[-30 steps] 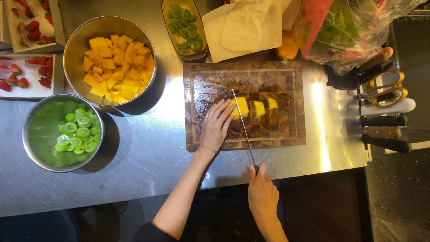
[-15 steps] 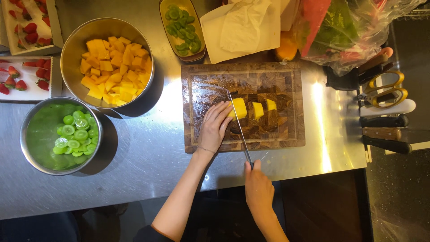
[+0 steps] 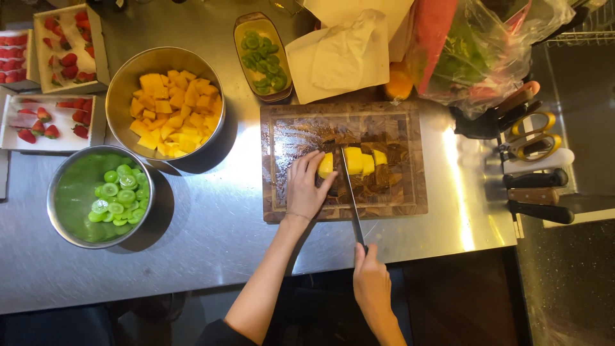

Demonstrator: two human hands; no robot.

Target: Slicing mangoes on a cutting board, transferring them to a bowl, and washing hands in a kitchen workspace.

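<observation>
A peeled yellow mango (image 3: 353, 163), already cut into thick slices, lies on the wooden cutting board (image 3: 410, 198) on the steel table (image 3: 211, 243). The left hand (image 3: 306, 186), at nine o'clock of the fruit, curls its fingers over the end slice. The right hand (image 3: 371, 282), at six o'clock, grips the knife (image 3: 350, 192), its blade crossing the mango.
</observation>
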